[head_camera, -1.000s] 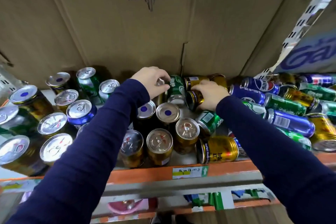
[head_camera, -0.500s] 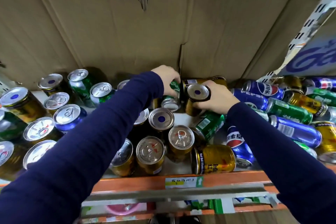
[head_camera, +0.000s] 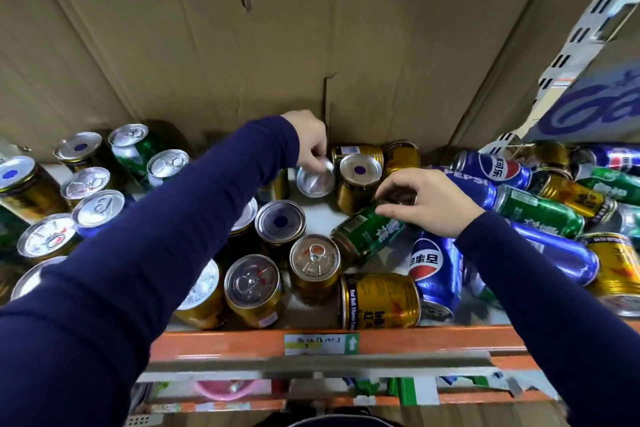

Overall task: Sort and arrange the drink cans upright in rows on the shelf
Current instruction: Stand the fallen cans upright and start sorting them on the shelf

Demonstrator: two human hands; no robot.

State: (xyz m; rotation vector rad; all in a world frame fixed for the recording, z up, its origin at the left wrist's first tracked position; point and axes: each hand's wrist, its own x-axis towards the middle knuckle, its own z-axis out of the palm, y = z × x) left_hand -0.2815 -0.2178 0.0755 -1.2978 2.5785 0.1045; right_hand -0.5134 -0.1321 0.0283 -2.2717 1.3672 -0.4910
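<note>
Mid-frame: right hand (head_camera: 427,201) grip curled round top end of green can (head_camera: 369,232), lying tilted on shelf (head_camera: 242,343). Upper centre: left hand (head_camera: 308,139) pinches rim of silver can (head_camera: 316,180). Likely stiff, slick, dent-prone; if full, hefty. Best hold: sidewall mid-body, not rim.

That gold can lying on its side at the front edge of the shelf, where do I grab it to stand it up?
Grip the gold can round the middle of its barrel, coming from above and the front. It lies along the shelf edge; the front is open, while a blue can crowds its right end.
</note>
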